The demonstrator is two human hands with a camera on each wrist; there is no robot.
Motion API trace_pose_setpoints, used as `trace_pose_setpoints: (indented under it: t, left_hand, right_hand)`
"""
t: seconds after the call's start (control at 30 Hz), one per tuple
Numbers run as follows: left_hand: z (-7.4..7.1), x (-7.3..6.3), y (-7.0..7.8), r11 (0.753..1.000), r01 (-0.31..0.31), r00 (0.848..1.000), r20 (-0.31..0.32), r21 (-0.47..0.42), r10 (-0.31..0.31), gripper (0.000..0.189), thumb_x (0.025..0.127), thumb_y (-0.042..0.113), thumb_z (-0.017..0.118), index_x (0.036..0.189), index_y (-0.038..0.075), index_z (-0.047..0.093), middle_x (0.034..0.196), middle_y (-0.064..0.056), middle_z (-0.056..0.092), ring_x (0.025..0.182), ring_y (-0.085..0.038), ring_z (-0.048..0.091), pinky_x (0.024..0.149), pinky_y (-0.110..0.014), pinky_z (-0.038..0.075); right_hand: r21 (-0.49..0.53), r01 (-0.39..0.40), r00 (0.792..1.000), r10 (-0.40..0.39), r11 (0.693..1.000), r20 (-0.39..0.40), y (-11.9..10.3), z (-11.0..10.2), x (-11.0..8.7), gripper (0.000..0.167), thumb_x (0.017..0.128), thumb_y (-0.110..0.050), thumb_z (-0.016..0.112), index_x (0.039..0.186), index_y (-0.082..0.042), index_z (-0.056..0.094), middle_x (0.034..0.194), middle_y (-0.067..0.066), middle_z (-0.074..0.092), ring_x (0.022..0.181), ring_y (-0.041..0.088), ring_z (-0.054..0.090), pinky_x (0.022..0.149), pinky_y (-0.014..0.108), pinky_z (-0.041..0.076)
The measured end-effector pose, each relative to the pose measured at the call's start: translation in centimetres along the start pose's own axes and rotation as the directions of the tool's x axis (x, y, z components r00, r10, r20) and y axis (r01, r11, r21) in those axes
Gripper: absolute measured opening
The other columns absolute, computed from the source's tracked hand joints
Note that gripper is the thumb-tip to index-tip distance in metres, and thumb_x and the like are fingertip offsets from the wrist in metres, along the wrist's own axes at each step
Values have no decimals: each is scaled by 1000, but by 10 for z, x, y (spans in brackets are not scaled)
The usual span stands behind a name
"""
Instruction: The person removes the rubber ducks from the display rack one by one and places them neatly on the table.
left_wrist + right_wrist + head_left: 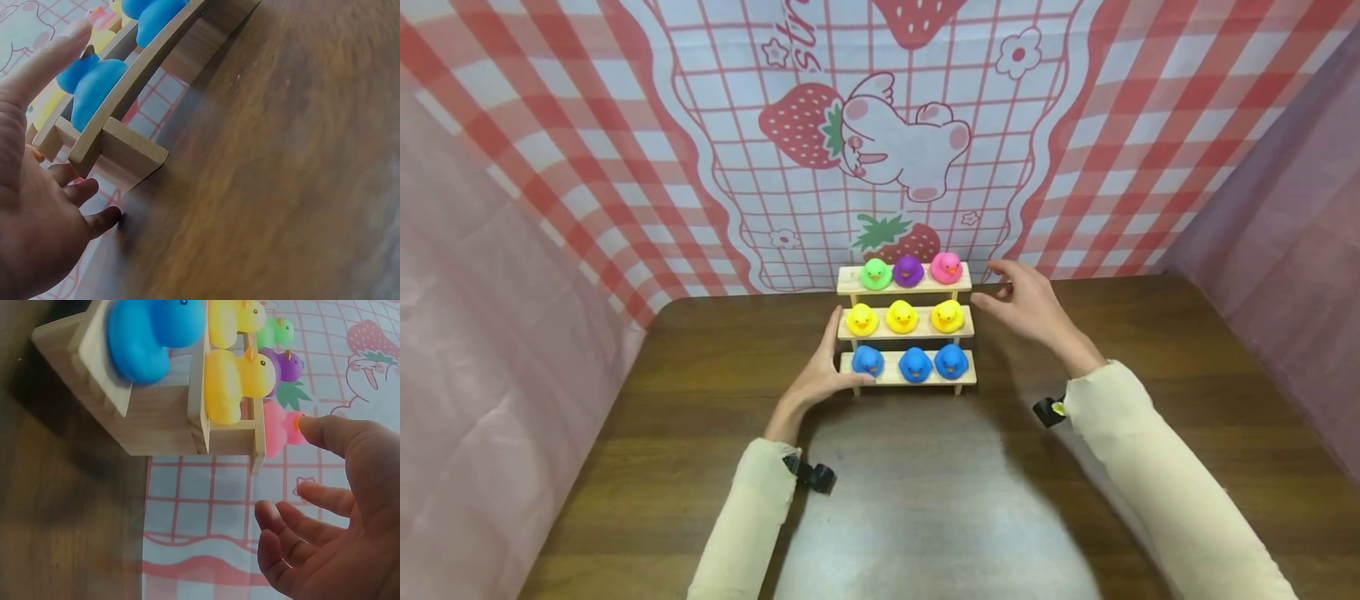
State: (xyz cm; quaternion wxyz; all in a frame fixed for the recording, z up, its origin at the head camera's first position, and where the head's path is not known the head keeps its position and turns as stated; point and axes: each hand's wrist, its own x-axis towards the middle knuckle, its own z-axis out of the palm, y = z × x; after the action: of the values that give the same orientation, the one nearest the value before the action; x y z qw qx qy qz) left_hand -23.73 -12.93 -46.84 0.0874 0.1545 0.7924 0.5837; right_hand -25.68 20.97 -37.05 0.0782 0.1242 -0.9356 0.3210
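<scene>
A three-tier wooden stand (895,369) holds small rubber ducks. Along its top step sit a green duck (876,274), a purple duck (907,271) and a pink duck (947,268). Three yellow ducks (902,317) fill the middle step, and three blue ducks (915,365) the bottom one. My left hand (817,375) is at the stand's left end, fingers extended along the side and thumb stretched before the leftmost blue duck (97,90). To the right of the upper steps, my right hand (1030,304) holds nothing; its fingers (312,528) are loosely bent beside the stand.
The stand is on a brown wooden table (715,392), near its back edge. Behind hangs a red-and-white checked cloth (1000,167) with strawberry prints. Pink cloth (482,350) drapes the left side and more the right. Black wrist cameras (820,477) are strapped at both cuffs.
</scene>
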Motion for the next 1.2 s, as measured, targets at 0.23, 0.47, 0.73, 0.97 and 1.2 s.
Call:
trace_pose_setpoints:
  t: [0.23,0.47,0.73,0.97,1.2]
  left_hand:
    - [3,1,-4,998,-3,1000,5,-63,4,136,71,24,91,162,24,-9,172,-6,-1,155,-35,18,127,-54,13]
    - [8,2,-9,997,5,1000,-3,-83,-6,141,68,19,93,161,33,-12,171,-13,7,141,-37,40,115,-56,39]
    - [13,2,-13,995,-17,999,-47,-98,12,141,66,5,91,161,30,-9,171,-10,9,154,-27,20,128,-48,13]
    - [14,1,-14,998,-10,998,-59,-62,6,141,66,8,92,161,31,-9,172,-5,2,157,-26,13,128,-50,11]
    - [13,2,-15,1000,-19,998,-56,-12,19,141,66,4,90,161,22,-11,171,-10,5,154,-32,22,127,-50,17]
  right_hand:
    - [29,-13,999,12,999,33,-5,4,16,61,93,-32,69,143,-1,50,133,21,57,98,31,60,86,45,51]
    - [44,-9,998,6,999,69,-3,7,30,62,93,-30,69,145,-3,48,135,20,56,98,29,57,80,39,48]
    - [36,38,995,-41,999,92,-2,12,42,62,91,-28,72,145,-7,50,126,19,58,94,29,58,74,33,47]
    - [46,52,990,-58,998,126,-4,17,49,63,90,-26,72,146,-7,50,132,18,57,94,30,57,78,37,50]
    - [51,63,990,-69,997,126,-3,19,52,59,92,-26,71,145,-6,52,136,20,57,99,34,57,85,46,51]
